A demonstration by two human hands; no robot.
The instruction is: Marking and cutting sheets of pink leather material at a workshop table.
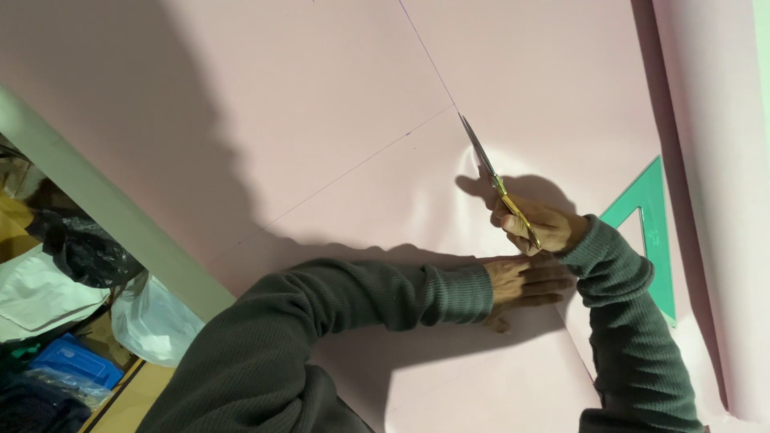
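A large sheet of pale pink paper (321,96) covers nearly the whole table, smooth and matte, marked with thin pencil lines that meet at a point far from the person. The right hand (536,224) has its fingers clamped through the gold handles of a pair of scissors (493,178), whose slim blades are nearly closed and point far and left along one pencil line. The paper bulges slightly beside the blades. The left hand (525,285) lies flat on the sheet just near of the right hand, fingers together and stretched out, pressing the paper down. A green see-through set square (654,232) rests on the paper to the right. At near left, below the table edge (104,208), lie plastic bags (152,321).
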